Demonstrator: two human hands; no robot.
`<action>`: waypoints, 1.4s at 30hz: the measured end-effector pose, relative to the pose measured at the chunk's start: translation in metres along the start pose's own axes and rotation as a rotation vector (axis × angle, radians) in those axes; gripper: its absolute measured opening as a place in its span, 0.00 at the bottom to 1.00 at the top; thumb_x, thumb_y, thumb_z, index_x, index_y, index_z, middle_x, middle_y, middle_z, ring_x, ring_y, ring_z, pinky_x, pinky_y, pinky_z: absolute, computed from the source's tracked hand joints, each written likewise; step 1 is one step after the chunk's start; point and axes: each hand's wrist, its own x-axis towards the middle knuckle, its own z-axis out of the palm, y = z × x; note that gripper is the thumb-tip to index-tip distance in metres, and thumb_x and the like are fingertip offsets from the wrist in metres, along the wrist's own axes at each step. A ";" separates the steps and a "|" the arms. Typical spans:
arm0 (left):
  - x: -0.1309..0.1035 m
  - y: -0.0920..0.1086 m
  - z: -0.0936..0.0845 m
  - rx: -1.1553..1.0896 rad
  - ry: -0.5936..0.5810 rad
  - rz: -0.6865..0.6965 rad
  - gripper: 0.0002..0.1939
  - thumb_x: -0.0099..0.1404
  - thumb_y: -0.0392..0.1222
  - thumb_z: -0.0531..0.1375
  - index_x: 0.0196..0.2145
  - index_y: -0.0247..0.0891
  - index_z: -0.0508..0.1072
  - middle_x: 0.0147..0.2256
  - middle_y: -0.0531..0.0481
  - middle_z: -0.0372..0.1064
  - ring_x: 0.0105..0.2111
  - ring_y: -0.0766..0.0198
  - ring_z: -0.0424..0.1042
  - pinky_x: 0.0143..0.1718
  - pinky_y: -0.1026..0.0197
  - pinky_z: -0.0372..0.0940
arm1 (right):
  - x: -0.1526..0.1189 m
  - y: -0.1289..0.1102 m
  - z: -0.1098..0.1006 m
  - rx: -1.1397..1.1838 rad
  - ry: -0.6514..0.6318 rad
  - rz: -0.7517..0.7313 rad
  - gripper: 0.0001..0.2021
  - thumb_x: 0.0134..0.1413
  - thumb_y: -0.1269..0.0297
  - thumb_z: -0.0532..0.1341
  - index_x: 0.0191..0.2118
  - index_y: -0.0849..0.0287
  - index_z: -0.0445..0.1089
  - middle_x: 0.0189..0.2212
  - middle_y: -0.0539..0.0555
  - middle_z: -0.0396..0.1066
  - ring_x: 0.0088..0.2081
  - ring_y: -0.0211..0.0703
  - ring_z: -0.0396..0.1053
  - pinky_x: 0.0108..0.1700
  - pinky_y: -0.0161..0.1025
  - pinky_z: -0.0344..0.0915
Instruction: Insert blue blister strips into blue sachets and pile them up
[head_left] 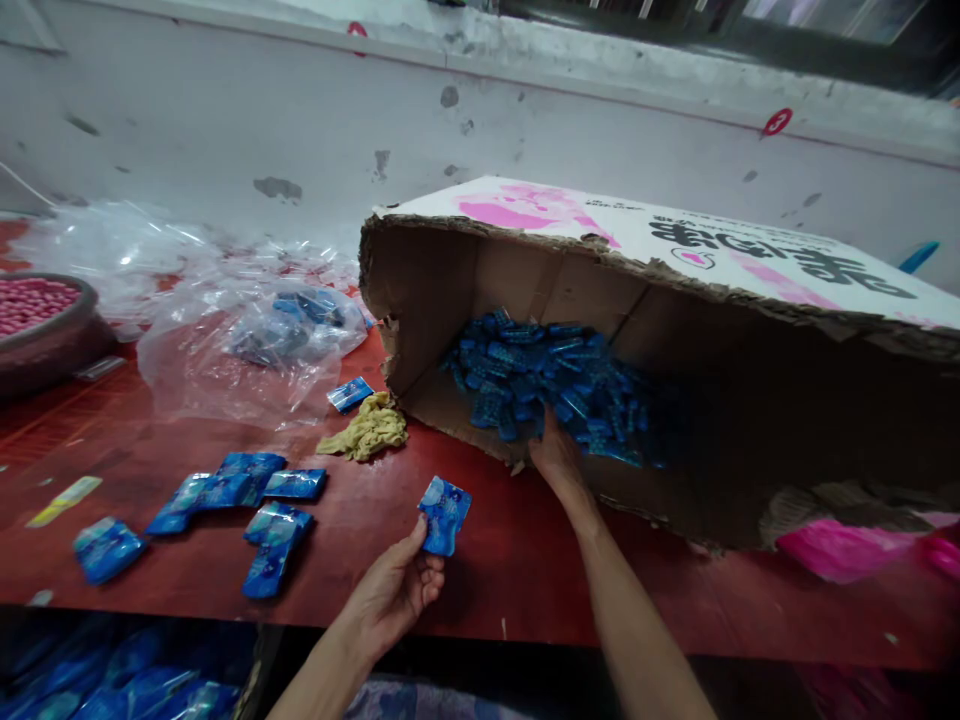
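My left hand (pixel 405 590) is closed on a blue printed packet (pixel 445 514), pinched by its lower left edge above the red table. My right hand (pixel 556 450) reaches over the lower edge of a cardboard box (pixel 424 375) that lies on its side. Its fingertips are at the near side of a heap of small blue wrapped pieces (pixel 540 370) inside. Those fingers are dim and partly hidden, so their grip is unclear. To the left, several similar blue packets (pixel 225 488) lie on the table, some overlapping.
A crumpled yellow-green cloth (pixel 367 428) lies by the box's left corner. Clear plastic bags (pixel 247 350) spread behind it, near a bowl of pink pieces (pixel 45 310). Pink plastic (pixel 847 548) sits at the right. More blue packets (pixel 135 675) fill a container below the table's front edge.
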 end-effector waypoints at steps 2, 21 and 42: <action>0.001 -0.001 0.001 -0.003 0.032 -0.003 0.08 0.56 0.41 0.59 0.24 0.34 0.67 0.15 0.52 0.67 0.14 0.71 0.66 0.16 0.70 0.62 | -0.017 0.003 -0.003 0.247 -0.057 0.008 0.30 0.48 0.71 0.52 0.59 0.58 0.47 0.33 0.56 0.71 0.30 0.44 0.71 0.32 0.41 0.66; -0.001 -0.005 0.002 0.229 0.004 0.280 0.18 0.46 0.52 0.64 0.23 0.31 0.71 0.15 0.48 0.69 0.16 0.67 0.66 0.18 0.67 0.58 | -0.129 -0.020 0.017 1.228 -0.402 0.089 0.25 0.39 0.65 0.65 0.47 0.57 0.59 0.28 0.47 0.68 0.21 0.33 0.68 0.19 0.30 0.68; 0.001 -0.002 -0.006 0.289 0.021 0.425 0.17 0.47 0.53 0.63 0.22 0.33 0.71 0.16 0.49 0.70 0.19 0.63 0.69 0.23 0.62 0.65 | -0.156 -0.020 0.036 1.203 -0.160 0.120 0.22 0.41 0.70 0.62 0.43 0.53 0.54 0.32 0.47 0.66 0.26 0.35 0.69 0.22 0.31 0.68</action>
